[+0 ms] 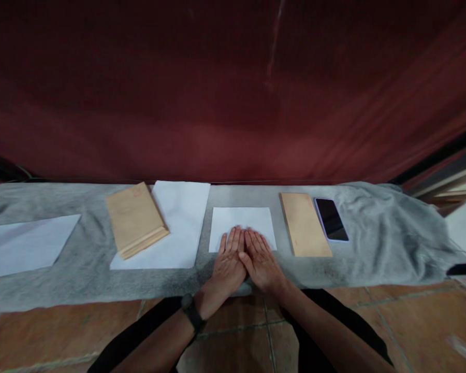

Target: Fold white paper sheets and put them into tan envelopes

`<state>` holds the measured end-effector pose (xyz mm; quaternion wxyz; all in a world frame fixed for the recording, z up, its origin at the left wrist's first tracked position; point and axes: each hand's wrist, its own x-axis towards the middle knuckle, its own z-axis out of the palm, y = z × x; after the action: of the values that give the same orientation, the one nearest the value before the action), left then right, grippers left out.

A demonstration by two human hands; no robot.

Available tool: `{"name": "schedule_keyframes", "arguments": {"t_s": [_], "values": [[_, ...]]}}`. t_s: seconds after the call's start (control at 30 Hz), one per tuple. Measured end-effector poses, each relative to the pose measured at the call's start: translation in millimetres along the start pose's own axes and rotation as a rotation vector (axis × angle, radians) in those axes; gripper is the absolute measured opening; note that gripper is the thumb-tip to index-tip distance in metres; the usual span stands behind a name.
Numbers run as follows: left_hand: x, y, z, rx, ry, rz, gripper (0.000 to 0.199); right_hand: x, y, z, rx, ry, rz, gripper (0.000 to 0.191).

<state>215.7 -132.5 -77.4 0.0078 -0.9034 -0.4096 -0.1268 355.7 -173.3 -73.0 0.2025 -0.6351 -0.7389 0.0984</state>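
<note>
A white sheet of paper, seemingly folded, lies in front of me on the grey cloth. My left hand rests flat on its near part, fingers stretched out. Beside it, touching, my right hand also lies flat on the paper, its thumb over the edge of the left hand. Neither hand grips anything. To the right of the paper is a stack of brown envelopes. Further left, another pile of brown envelopes sits partly on a stack of white paper.
A phone with a purple edge lies right of the envelopes. Another white sheet is at the far left. The grey cloth is bunched at the right. Behind stands a dark red wall; below is a tiled floor.
</note>
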Motion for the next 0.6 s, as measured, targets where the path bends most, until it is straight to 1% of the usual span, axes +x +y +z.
{"name": "schedule_keyframes", "arguments": {"t_s": [0.23,0.33,0.43,0.6], "values": [[-4,-7,7.3,-0.016,0.021,-0.039,0.066,-3,3,5,-0.096,0.028,0.019,0.067],[-7,-12,5.0,-0.035,0.04,-0.055,0.067,-5,6,8,-0.134,0.072,0.027,0.068],[-8,-15,1.4,-0.032,0.045,-0.106,0.066,-8,9,9,-0.179,0.117,0.042,0.07],[-8,-20,-2.8,-0.03,0.031,-0.186,0.066,-14,15,6,-0.216,0.141,0.074,0.076]]}}
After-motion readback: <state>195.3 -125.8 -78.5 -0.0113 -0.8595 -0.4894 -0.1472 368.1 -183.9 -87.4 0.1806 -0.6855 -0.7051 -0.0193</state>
